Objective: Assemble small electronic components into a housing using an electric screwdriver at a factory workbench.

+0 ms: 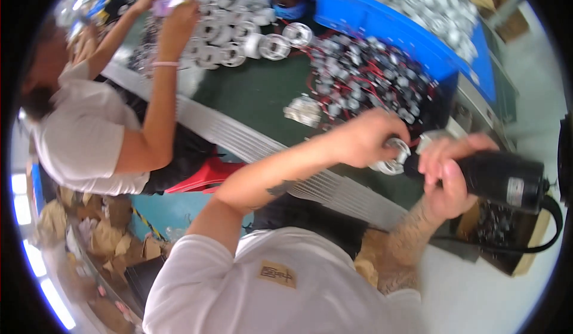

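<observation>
My left hand point(370, 138), slightly blurred, is closed on a white round plastic housing point(395, 160). In my right hand point(449, 170) is a black electric screwdriver point(501, 179), lying nearly level with its cable at the right end. The screwdriver's front end points left at the housing and is very near it; whether they touch I cannot tell. My fingers cover part of the housing. Just beyond my left hand spreads a heap of small grey-and-black parts with red wires point(364, 77). A small whitish bundle point(303, 111) lies on the green bench left of that heap.
A blue bin point(382, 21) of white parts stands at the back right. Several white round housings point(233, 24) are heaped at the back. A co-worker point(101, 125) works on my left. A ribbed metal edge point(239, 140) runs along the bench front. An open box point(501, 235) of dark parts is at right.
</observation>
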Tool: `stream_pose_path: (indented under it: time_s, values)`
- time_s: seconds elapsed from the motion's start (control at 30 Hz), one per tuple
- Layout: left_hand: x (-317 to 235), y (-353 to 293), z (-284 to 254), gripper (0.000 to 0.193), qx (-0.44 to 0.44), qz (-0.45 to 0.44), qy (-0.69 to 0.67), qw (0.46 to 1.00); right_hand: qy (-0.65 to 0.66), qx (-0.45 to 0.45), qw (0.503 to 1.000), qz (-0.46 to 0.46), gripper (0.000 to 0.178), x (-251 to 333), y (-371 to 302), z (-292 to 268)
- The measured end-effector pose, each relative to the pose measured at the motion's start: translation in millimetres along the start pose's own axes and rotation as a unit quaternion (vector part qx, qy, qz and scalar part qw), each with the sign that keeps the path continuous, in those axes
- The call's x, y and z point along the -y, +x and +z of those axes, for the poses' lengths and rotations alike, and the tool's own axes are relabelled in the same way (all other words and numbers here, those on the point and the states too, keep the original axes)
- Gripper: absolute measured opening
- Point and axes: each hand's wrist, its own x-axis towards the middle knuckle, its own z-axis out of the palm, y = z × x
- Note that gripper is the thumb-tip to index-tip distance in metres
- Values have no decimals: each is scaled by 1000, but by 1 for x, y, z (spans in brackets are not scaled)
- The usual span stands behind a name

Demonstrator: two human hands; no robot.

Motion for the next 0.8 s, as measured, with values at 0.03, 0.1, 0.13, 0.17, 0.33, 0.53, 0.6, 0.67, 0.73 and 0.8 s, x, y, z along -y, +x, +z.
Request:
stream_pose_path:
  time_s: [0.03,0.1,0.13,0.17,0.33,0.53,0.6,0.67,0.73,0.8]
  values:
    - [-3,-2,1,20,2,-20,8,1000,8,0,1000,12,45,4,0,2]
    - [-6,-7,2,21,-4,-39,24,999,10,6,1000,11,46,2,-2,3]
    - [-7,-9,1,22,-5,-43,26,999,-5,2,1000,14,47,1,-3,4]
    - [-8,-10,1,22,-4,-47,28,999,1,6,1000,11,47,1,-3,6]
    - [-13,-9,-3,23,1,-55,25,998,-23,-13,1000,-2,42,0,-4,9]
    - [-10,-19,8,12,-96,21,73,992,42,-10,999,-30,53,16,-1,-13]
    - [-16,-20,10,9,-159,52,96,981,37,-13,999,-30,59,31,-2,-29]
    - [-29,-24,-4,9,-187,40,80,978,39,-20,999,-23,58,32,-6,-46]
    - [-37,-32,-32,9,-227,15,97,969,37,-38,999,0,58,32,-12,-56]
    - [-43,-43,-68,9,-279,-72,148,946,30,-48,998,8,58,28,-18,-60]
